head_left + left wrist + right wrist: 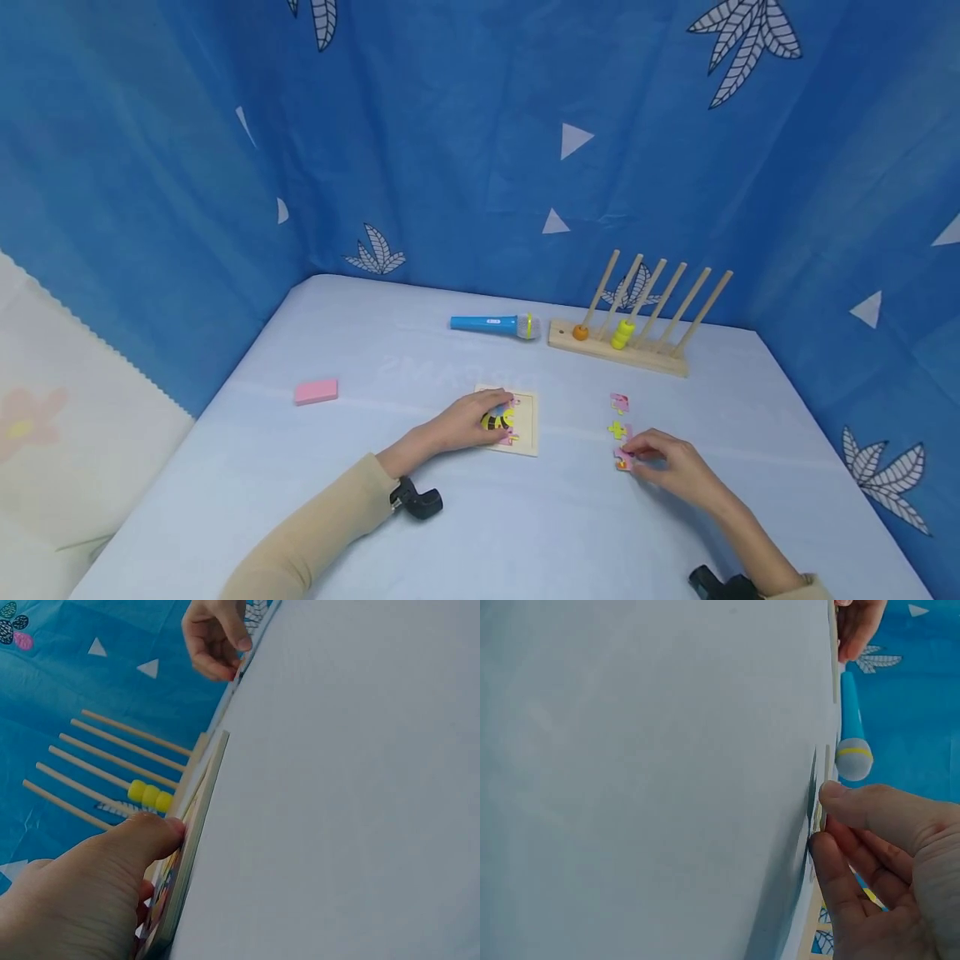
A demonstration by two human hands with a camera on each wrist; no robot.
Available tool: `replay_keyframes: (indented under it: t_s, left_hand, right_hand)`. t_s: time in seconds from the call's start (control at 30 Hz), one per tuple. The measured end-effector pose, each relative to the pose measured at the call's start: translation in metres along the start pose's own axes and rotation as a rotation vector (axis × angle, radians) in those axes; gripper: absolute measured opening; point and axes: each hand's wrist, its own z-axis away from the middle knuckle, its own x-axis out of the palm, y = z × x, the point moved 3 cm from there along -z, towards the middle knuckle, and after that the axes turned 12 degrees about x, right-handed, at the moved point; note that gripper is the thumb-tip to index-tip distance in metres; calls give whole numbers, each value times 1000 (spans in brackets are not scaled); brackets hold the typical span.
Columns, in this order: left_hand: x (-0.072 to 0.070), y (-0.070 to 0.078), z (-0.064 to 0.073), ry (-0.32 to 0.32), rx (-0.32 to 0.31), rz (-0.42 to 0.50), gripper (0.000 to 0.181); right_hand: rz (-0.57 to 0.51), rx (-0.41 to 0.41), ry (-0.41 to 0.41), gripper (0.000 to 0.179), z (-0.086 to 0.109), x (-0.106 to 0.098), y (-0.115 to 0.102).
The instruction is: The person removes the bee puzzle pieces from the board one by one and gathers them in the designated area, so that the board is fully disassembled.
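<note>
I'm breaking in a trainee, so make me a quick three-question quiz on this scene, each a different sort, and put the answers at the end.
1. Count: how many pegs stand on the rack?

2. True or false: the left hand is on the board.

3. Short answer: what does the right hand have between thumb and finger?

Key:
1. Six.
2. True.
3. A piece.
</note>
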Motion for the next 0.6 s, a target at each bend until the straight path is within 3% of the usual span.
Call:
replay_keyframes:
  t_s: [0.13,0.27,0.37,0.47,0.6]
  left_hand:
    - [-2,-2,4,8,1,-3,62]
    - [-2,-3,5,31,8,-17,61]
    - [0,-2,4,33,30,-23,61]
    - [1,-1,3,30,42,-44,61]
    - [-2,-1,1,84,14,-67,61]
  right_hand:
    - [29,12,-8,26,-4,2,2]
    - [75,-46,-5,27,-7,3,-2]
    - [90,-45,-50,23,-6,-2,-8]
    - [73,2,-79,22,-10,-8,-17]
    - [-3,23,-45,21,-29,-4,-37]
